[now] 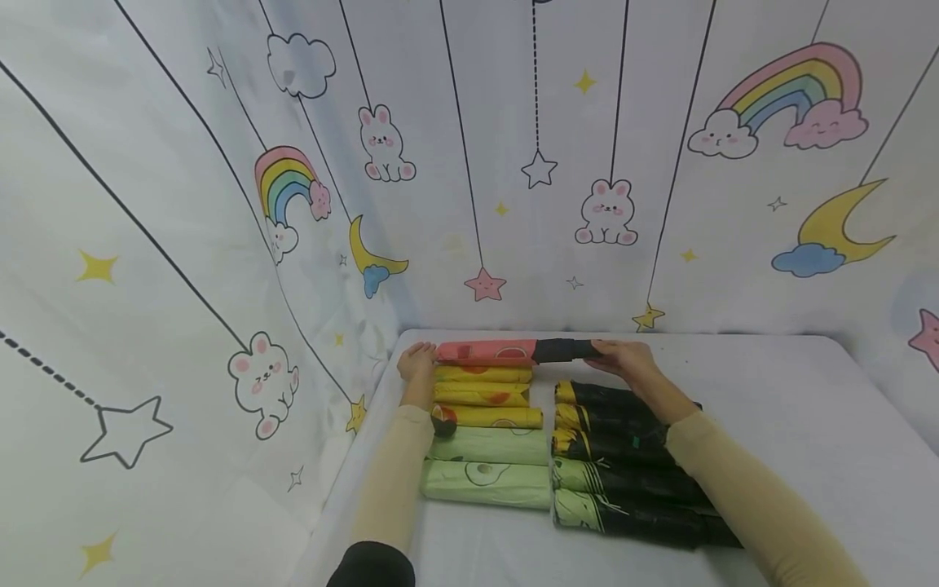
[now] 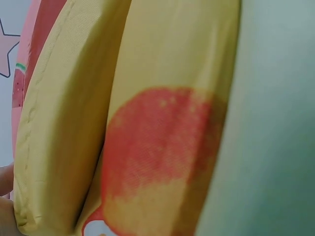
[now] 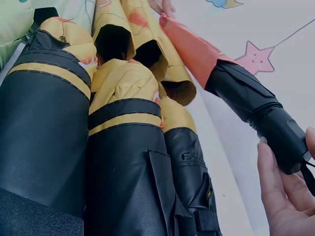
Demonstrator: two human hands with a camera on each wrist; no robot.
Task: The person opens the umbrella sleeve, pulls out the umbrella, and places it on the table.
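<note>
A folded umbrella [image 1: 565, 350] with a black handle is partly inside a pink sleeve with a watermelon print [image 1: 484, 352]. It spans between both hands at the far side of the table. My left hand [image 1: 416, 363] pinches the sleeve's left end. With fingers curled round the handle's end, my right hand [image 3: 288, 196] holds the other side. Just nearer lie three yellow sleeves [image 1: 484, 395] with fruit prints; their open ends show in the right wrist view. Only the left hand's fingertips [image 2: 5, 216] appear in the left wrist view.
Two green avocado-print sleeves [image 1: 487, 481] lie nearer in the same left column. To the right, several black folded umbrellas [image 1: 638, 489] form a second column, with yellow or green ends. My right forearm passes over them. A white printed curtain [image 1: 543, 204] hangs behind the white table [image 1: 792, 408].
</note>
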